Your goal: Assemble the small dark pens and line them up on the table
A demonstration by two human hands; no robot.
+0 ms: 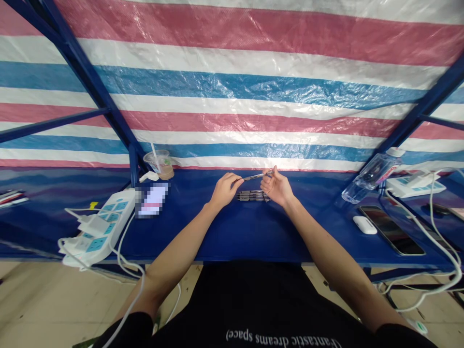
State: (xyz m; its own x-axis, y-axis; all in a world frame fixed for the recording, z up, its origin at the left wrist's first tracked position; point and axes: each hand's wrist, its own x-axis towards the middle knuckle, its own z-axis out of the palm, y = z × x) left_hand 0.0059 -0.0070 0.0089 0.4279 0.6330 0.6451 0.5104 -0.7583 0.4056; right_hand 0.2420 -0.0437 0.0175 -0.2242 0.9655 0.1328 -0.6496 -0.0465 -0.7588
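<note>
A slim pen (253, 177) with a dark tip section is stretched between both hands, just above the blue table. My left hand (225, 189) pinches its left end between thumb and fingertips. At the other end, my right hand (277, 187) grips the pen with palm turned up and fingers curled. Below the hands, several similar dark pens (253, 195) lie side by side in a row on the table; the right hand partly covers their right ends.
A plastic cup with a straw (164, 166), a blurred phone (154, 199) and a white power strip (105, 227) stand left on the blue table (250, 237). Rightward are a water bottle (371, 176), a white earphone case (365, 225), a dark phone (391, 231) and cables.
</note>
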